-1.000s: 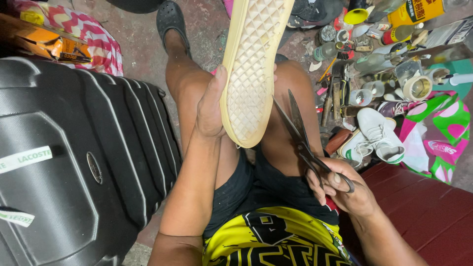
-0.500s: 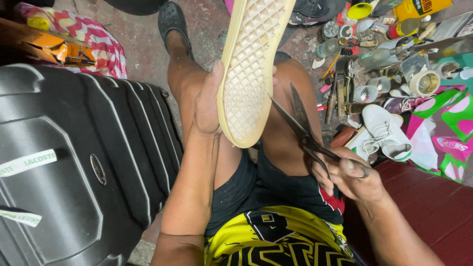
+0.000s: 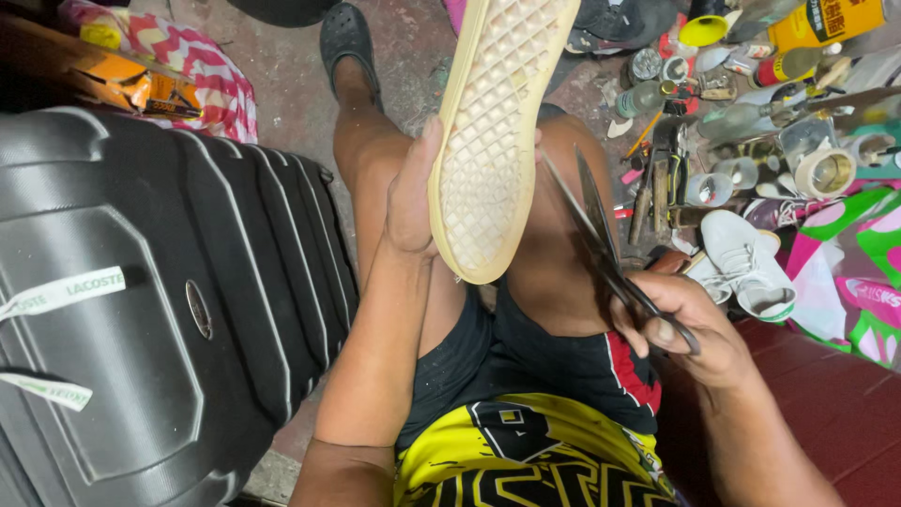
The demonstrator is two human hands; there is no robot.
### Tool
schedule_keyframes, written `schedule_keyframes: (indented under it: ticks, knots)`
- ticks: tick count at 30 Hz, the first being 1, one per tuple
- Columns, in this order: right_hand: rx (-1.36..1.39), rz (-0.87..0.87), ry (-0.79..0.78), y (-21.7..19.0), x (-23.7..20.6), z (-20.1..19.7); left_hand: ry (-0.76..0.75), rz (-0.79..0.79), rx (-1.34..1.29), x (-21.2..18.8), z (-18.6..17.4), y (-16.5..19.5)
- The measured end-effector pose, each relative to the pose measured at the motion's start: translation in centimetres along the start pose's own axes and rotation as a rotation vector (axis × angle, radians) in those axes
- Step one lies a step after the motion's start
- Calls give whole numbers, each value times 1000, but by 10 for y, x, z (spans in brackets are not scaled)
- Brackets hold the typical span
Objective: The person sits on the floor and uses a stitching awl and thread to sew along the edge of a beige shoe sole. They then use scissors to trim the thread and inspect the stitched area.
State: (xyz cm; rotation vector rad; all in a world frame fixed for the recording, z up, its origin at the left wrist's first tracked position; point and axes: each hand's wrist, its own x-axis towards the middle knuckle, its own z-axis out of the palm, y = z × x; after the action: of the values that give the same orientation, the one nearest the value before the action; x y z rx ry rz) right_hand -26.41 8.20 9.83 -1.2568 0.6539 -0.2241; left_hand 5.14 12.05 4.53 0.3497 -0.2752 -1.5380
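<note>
Gripping one pair of scissors (image 3: 601, 246) (blades parted, beside the sole's edge), the right hand (image 3: 678, 324) curls closed around the handles. One left hand (image 3: 410, 192) clasps one upturned cream-soled shoe (image 3: 493, 131) above the knees; farther right lies one white sneaker (image 3: 746, 263).

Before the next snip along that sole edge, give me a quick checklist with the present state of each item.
1. Left hand grips the shoe by its side, sole facing the camera: ok.
2. Right hand holds the scissors by the handles: ok.
3. Blades open and pointing toward the sole's right edge: ok.
4. Left fingers away from the blades, on the opposite side of the shoe: ok.
5. Blades actually touching the sole edge: cannot tell.
6. Bare knee lies right behind the blades: not ok, mind the tips.
</note>
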Motion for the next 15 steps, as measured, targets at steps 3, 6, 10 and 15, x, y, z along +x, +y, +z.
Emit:
schedule_keyframes:
  ticks: [3, 6, 10, 15]
  knots:
    - [52, 12, -64, 7, -14, -3, -54, 36, 39, -3, -1, -1]
    - [95, 96, -63, 16, -23, 1, -57, 26, 51, -4, -2, -3]
    - [153, 110, -19, 22, -28, 7, -67, 15, 48, -4, -2, -5]
    - [314, 162, 27, 20, -34, 13, -91, 30, 47, -3, -1, -7]
